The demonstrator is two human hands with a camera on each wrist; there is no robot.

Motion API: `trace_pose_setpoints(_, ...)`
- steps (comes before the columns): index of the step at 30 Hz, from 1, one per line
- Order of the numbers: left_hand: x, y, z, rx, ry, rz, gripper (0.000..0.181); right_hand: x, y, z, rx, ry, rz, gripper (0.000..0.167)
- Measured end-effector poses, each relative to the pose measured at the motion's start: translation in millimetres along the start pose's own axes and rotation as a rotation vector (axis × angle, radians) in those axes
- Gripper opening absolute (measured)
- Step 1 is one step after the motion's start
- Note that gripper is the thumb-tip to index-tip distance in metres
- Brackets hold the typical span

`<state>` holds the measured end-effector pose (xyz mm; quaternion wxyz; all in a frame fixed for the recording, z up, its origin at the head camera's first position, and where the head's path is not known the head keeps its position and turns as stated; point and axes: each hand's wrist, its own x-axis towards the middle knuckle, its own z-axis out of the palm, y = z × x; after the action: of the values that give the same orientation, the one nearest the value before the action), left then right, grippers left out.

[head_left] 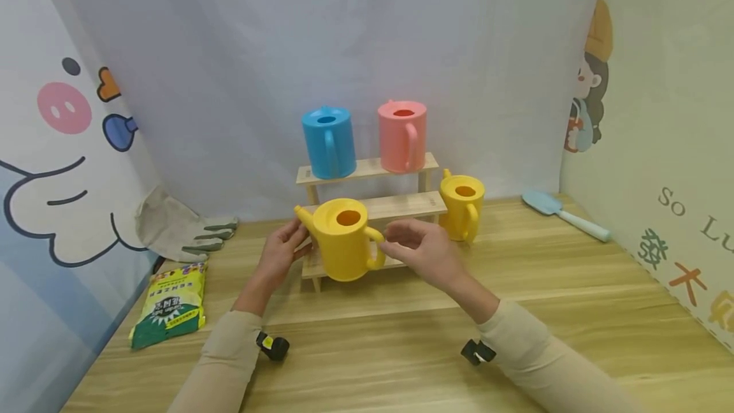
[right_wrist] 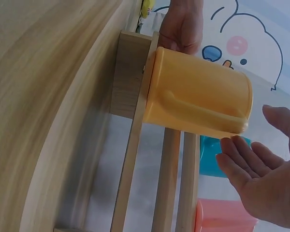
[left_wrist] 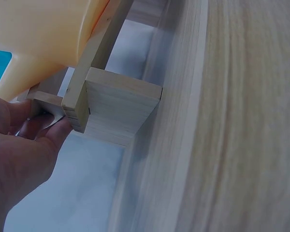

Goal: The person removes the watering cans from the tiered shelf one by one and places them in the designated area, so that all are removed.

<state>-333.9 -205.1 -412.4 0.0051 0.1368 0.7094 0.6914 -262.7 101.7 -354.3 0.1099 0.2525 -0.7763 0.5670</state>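
Observation:
A yellow watering can (head_left: 344, 247) sits on the lowest step of a small wooden stand (head_left: 401, 206), spout to the left and handle to the right. My left hand (head_left: 280, 252) is at the stand's left end, below the spout; in the left wrist view its thumb and fingers (left_wrist: 55, 133) grip the wooden side piece. Beside the can's handle is my right hand (head_left: 424, 250), its fingers extended and holding nothing; the right wrist view shows its palm (right_wrist: 268, 193) near the handle. A blue watering can (head_left: 341, 145) and a pink one (head_left: 395, 139) stand on the top step.
Another yellow watering can (head_left: 453, 209) is right of the stand. A light-blue trowel (head_left: 573, 218) lies at the back right. On the left are gardening gloves (head_left: 172, 225) and a green-and-yellow bag (head_left: 172, 304). Printed cloth walls enclose the wooden table (head_left: 367, 362).

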Motion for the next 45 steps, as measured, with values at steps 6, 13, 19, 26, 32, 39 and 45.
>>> trace_pose_setpoints(6, -1.4, -0.7, 1.2, 0.01, 0.006, -0.002, 0.053, 3.6, 7, 9, -0.026, -0.011, 0.023, 0.03)
trace_pose_setpoints(13, -1.0, -0.6, 1.6, 0.003, 0.019, -0.009, 0.053, 11.4, 15, 16, -0.024, -0.021, 0.118, 0.038)
trace_pose_setpoints(19, 0.5, 0.4, 1.2, 0.007, 0.017, 0.001, 0.053, 18.4, 19, 20, 0.035, 0.014, 0.135, 0.039)
trace_pose_setpoints(26, 0.0, -0.1, 0.8, 0.001, 0.024, -0.007, 0.052, 20.2, 19, 24, 0.095, 0.036, 0.12, 0.035)
trace_pose_setpoints(32, 0.6, -0.2, 1.2, -0.006, 0.022, -0.007, 0.052, 19.0, 19, 26, 0.135, 0.035, 0.131, 0.032)
trace_pose_setpoints(39, 1.2, -0.6, 1.3, -0.01, 0.025, -0.015, 0.052, 20.1, 23, 30, 0.16, 0.052, 0.164, 0.031)
trace_pose_setpoints(45, 1.1, 0.7, 2.0, -0.012, 0.027, -0.013, 0.052, 21.7, 24, 31, 0.153, 0.086, 0.178, 0.029)
